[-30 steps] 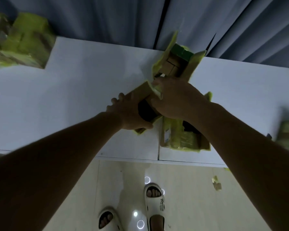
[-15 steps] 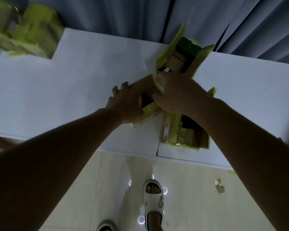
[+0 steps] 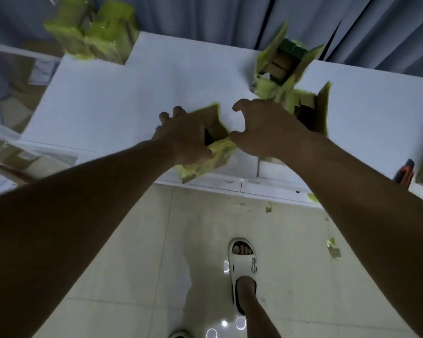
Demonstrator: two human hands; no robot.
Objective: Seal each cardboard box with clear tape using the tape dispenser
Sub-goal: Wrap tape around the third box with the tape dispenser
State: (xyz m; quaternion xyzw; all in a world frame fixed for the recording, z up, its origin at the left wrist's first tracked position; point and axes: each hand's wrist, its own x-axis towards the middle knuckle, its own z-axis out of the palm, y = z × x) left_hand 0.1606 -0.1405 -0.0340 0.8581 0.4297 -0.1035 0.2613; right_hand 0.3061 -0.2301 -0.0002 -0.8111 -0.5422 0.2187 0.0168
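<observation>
A white table (image 3: 132, 93) is seen from above, backed by grey-blue curtains (image 3: 205, 15); more of its left end and of the tiled floor (image 3: 144, 252) is taken in than half a second ago, and brown cartons on the floor at the left (image 3: 7, 172) are now brought into view. A cluster of yellow-taped boxes (image 3: 95, 37) is set at the table's far left corner. At the far edge on the right, an open box (image 3: 282, 67) is shown with its flaps up and smaller packs inside; just in front of it another open box (image 3: 315, 111) is partly hidden by the right forearm.

The small cardboard box (image 3: 213, 152) is now found at the table's near edge, pulled clear of the open boxes it was pressed against before. It is gripped by the left hand (image 3: 181, 140), fingers curled over its far side and thumb against its near yellow-taped face. The right hand (image 3: 261, 128) has been lifted off the open boxes: its fingers are curled like a claw, and its thumb tip is touching the small box's yellow tape; whether anything is pinched cannot be told.

A dark object with orange (image 3: 405, 173), blurred, is seen at the right edge of the table, possibly the tape dispenser. A white slipper (image 3: 242, 264) is worn on the foot below.
</observation>
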